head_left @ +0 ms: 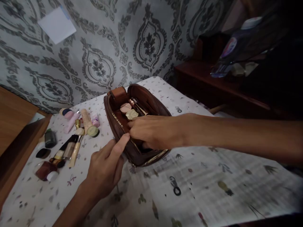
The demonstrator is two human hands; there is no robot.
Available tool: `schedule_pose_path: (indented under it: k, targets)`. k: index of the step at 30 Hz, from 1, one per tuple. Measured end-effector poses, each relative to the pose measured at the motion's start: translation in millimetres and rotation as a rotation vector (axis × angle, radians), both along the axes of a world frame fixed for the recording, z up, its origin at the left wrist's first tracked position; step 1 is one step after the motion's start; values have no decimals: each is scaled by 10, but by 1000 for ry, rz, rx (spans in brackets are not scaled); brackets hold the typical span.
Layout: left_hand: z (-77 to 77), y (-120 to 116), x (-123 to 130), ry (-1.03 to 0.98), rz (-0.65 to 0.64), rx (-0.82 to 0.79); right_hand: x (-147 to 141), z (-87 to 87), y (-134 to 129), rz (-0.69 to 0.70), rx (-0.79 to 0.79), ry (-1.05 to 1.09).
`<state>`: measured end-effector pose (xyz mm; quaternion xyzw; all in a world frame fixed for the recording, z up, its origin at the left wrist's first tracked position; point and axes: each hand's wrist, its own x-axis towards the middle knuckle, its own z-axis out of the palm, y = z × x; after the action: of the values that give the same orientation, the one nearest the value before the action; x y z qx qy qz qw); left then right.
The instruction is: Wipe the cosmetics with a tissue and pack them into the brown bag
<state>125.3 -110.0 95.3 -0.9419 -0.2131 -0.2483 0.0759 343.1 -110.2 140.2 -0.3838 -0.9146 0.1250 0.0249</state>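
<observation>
A brown zippered bag (149, 161) lies open on the patterned cloth (189, 176). Inside it are a round pink compact (126, 108), a pale round item (132, 114) and some slim tubes (140, 107). My right hand (153, 130) reaches into the bag from the right; its fingertips are partly hidden, and whether they hold anything cannot be made out. My left hand (106, 164) is at the bag's near left side, its index finger stretched out to the zipper edge and the other fingers curled, holding nothing.
Several cosmetics lie at the left, among them a beige tube (86, 121), a brush (75, 151) and a dark red bottle (46, 171). A plastic bottle (233, 47) stands on a dark red table (213, 78) at the back right. Patterned wallpaper rises behind.
</observation>
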Motion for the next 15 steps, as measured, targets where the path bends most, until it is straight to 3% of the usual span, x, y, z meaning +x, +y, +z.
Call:
schedule_pose_path:
  k: [3,7,15]
  targets:
    - [6,-4,-3,4,3,-13,-118,-107,143,31,7,-167]
    - [13,0,-8,14,-5,-37,-164,-232,142,51,54,-243]
    - [-19,17,-27,12,-6,-46,-266,-89,43,75,105,-369]
